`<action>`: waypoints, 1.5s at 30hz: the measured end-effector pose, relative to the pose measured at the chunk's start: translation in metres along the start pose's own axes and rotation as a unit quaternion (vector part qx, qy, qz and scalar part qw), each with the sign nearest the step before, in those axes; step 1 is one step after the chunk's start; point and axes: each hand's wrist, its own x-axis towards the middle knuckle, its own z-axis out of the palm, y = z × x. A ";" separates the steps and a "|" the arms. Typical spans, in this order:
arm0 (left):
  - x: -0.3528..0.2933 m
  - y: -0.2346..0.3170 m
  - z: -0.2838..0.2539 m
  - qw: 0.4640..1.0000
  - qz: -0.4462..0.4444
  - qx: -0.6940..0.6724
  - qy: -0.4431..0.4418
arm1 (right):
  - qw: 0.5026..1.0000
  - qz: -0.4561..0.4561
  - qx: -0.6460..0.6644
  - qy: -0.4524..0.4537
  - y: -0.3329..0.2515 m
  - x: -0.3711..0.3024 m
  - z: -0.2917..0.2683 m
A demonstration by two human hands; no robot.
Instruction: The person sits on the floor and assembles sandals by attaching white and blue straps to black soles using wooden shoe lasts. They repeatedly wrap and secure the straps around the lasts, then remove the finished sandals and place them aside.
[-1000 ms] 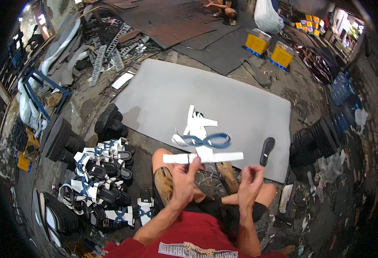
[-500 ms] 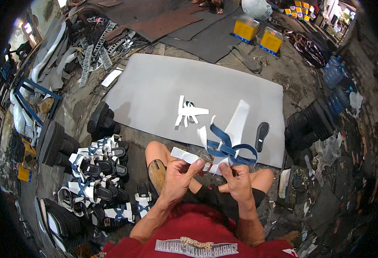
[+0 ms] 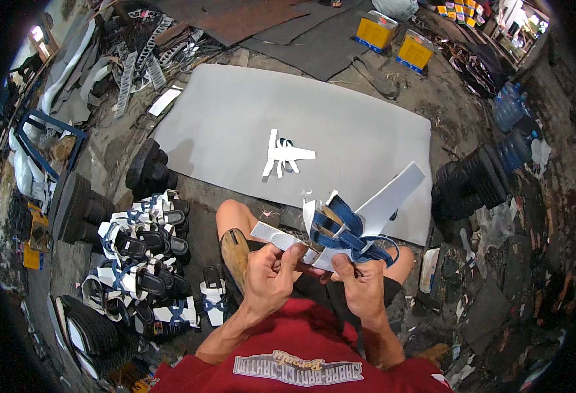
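Observation:
Above my lap I hold a sandal upper of white bands and blue denim straps (image 3: pixel 342 223). My left hand (image 3: pixel 270 278) is closed, thumb and fingers pinching its ribbed white band, whose free end points up to the left. My right hand (image 3: pixel 364 289) is closed too, its thumb pressing the white part just below the denim straps. Another long white band (image 3: pixel 396 196) of the upper sticks out to the upper right. A second white upper (image 3: pixel 289 154) lies spread on the grey sheet (image 3: pixel 222 111) before me. The held piece mostly hides a dark sole on the sheet.
Finished-looking white and blue sandals (image 3: pixel 147 245) are heaped at my left, beside stacked black soles (image 3: pixel 78 209). More dark soles (image 3: pixel 472 183) stand right of the sheet. A tan wooden piece (image 3: pixel 237 259) rests by my left leg. Yellow and blue tins (image 3: pixel 375 33) stand at the back.
The upper has turned in my hands: its long white band now leans further right, covering most of the dark sole. Both hands keep their pinch. The whole view has shifted slightly.

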 end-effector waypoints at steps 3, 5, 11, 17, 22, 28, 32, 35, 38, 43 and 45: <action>-0.009 -0.015 -0.012 0.982 0.039 0.185 0.028 | 1.000 0.001 0.030 -0.001 -0.016 -0.007 0.005; -0.010 -0.005 -0.003 0.994 0.026 0.102 0.030 | 1.000 -0.007 0.028 0.006 -0.015 -0.010 0.007; -0.013 -0.012 -0.001 0.991 -0.102 -0.082 0.026 | 0.998 0.021 0.065 0.015 -0.002 -0.019 0.013; -0.024 -0.029 -0.010 0.986 -0.147 -0.071 -0.040 | 0.995 0.079 0.035 -0.052 0.023 -0.029 0.007; -0.045 -0.025 -0.023 0.979 -0.190 -0.009 -0.067 | 0.992 0.086 0.051 -0.078 0.031 -0.048 0.002; -0.065 -0.016 -0.021 0.966 -0.253 0.009 -0.053 | 0.989 0.135 -0.014 -0.066 0.010 -0.067 0.006; -0.071 -0.018 -0.020 0.958 -0.284 0.033 -0.035 | 0.987 0.120 -0.078 -0.075 0.019 -0.073 0.002; -0.074 -0.018 -0.021 0.959 -0.280 0.016 -0.029 | 0.992 0.097 -0.055 -0.059 0.021 -0.074 0.006; -0.076 -0.020 -0.022 0.960 -0.278 -0.021 -0.024 | 0.990 0.118 -0.052 -0.064 0.022 -0.076 0.005; -0.075 -0.030 -0.021 0.960 -0.271 -0.064 -0.012 | 0.984 0.140 -0.077 -0.075 0.016 -0.072 0.002; -0.072 -0.029 -0.022 0.960 -0.272 -0.064 -0.025 | 0.985 0.140 -0.069 -0.071 0.014 -0.071 0.002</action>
